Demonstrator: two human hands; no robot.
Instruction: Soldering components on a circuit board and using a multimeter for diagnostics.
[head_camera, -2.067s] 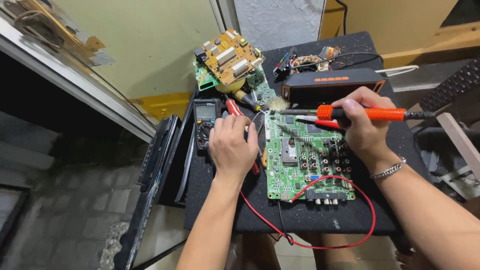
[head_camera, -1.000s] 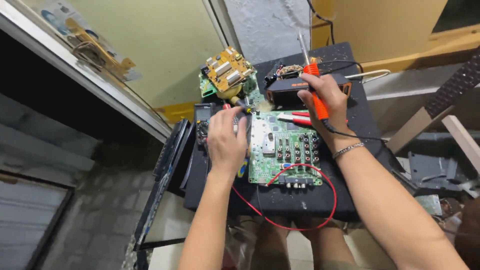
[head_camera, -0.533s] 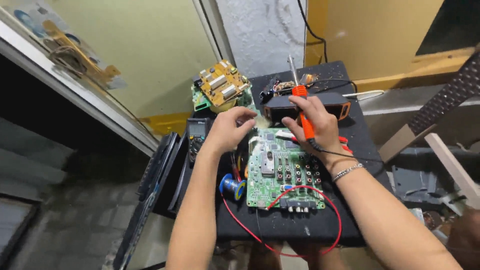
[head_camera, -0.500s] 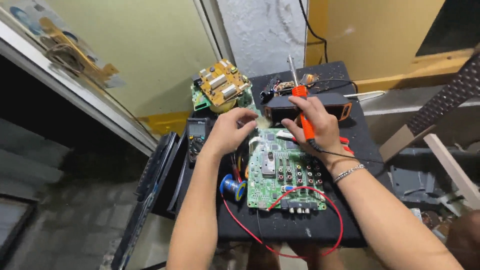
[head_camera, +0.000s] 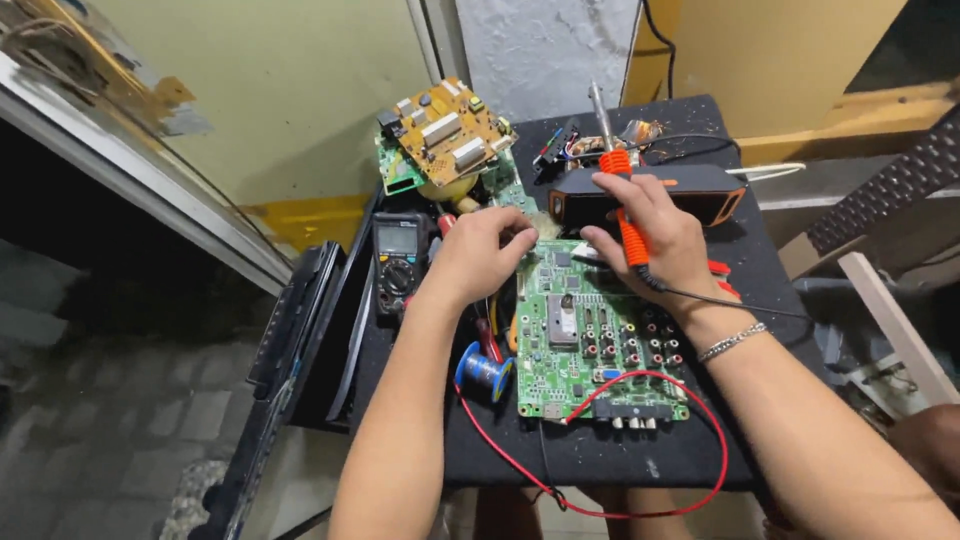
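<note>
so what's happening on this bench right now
A person is working on a green circuit board on a black table. The right hand grips an orange soldering iron, tip pointing up and away from the board. The left hand pinches something small at the board's top left corner. A multimeter and a blue solder spool lie alongside.

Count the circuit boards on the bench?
2. A green circuit board lies flat under both hands, on the black mat. A tan circuit board sits tilted at the mat's back left corner. More green shows beneath it, so another may be hidden there.
</note>
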